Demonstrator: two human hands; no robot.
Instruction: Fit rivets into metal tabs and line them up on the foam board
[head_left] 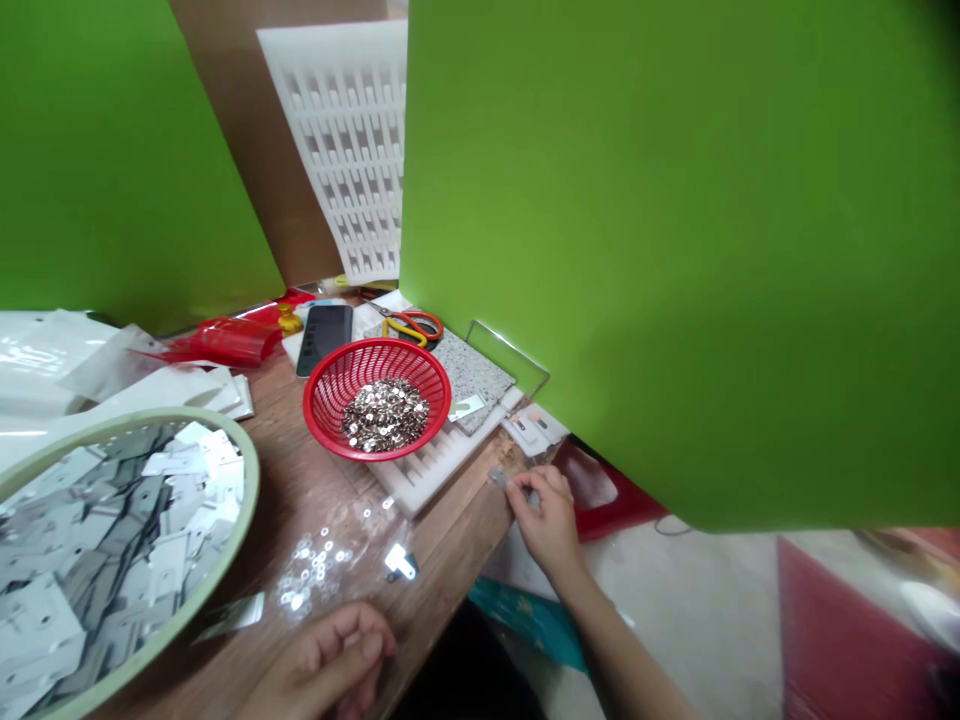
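Observation:
At the table's right edge, my right hand (546, 512) is closed in a pinch at a small grey piece (497, 478), blurred at the fingertips. My left hand (330, 655) is near the front edge, its fingers curled in and the thumb across them; whatever may lie inside is hidden. A shiny flat metal plate (400, 562) lies just beyond it, beside a scatter of small washer-like rings (321, 560). Past my right hand lie flat light plates with dark slots (534, 428). A red plastic basket (315, 415) holds many small shiny metal parts.
A large pale green basin (251, 470) at left holds many flat metal plates. A white slotted tray (420, 485) is under the red basket. Scissors (412, 328), a phone (325, 338) and a speckled slab (472, 370) lie behind. A green panel (675, 250) stands close at right.

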